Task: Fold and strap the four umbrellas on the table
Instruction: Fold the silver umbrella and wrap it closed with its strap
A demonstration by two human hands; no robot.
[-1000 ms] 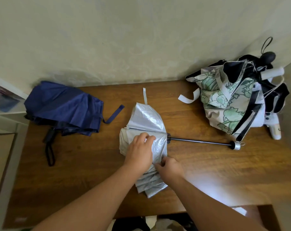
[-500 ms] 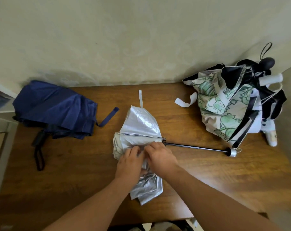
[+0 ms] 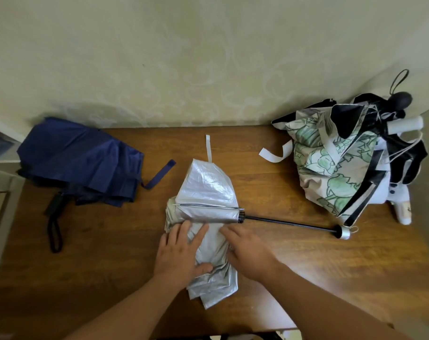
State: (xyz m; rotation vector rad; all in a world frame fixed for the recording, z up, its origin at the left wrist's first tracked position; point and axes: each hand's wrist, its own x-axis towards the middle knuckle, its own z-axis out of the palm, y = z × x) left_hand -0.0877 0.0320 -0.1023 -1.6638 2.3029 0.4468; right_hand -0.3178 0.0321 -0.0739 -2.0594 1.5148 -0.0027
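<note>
A silver umbrella [image 3: 206, 190] lies collapsed in the middle of the wooden table [image 3: 110, 253], its black shaft [image 3: 289, 223] stretched out to the right and its white strap [image 3: 208, 148] pointing at the wall. My left hand [image 3: 181, 251] lies flat on the lower folds with fingers spread. My right hand [image 3: 247, 251] presses the fabric beside it with straight fingers. A navy umbrella [image 3: 83, 160] rests loosely folded at the left. At the right, a green floral umbrella [image 3: 331, 168] is heaped with a black and white one [image 3: 404, 148].
A patterned wall runs along the back of the table. The navy umbrella's black handle and wrist loop [image 3: 54, 227] trail toward the front left. A pale ledge [image 3: 2, 192] borders the table's left edge. Bare wood shows at the front left and front right.
My hands have spread apart from a bunched grip on the silver fabric and now lie flatter on the lower folds. The view has shifted slightly.
</note>
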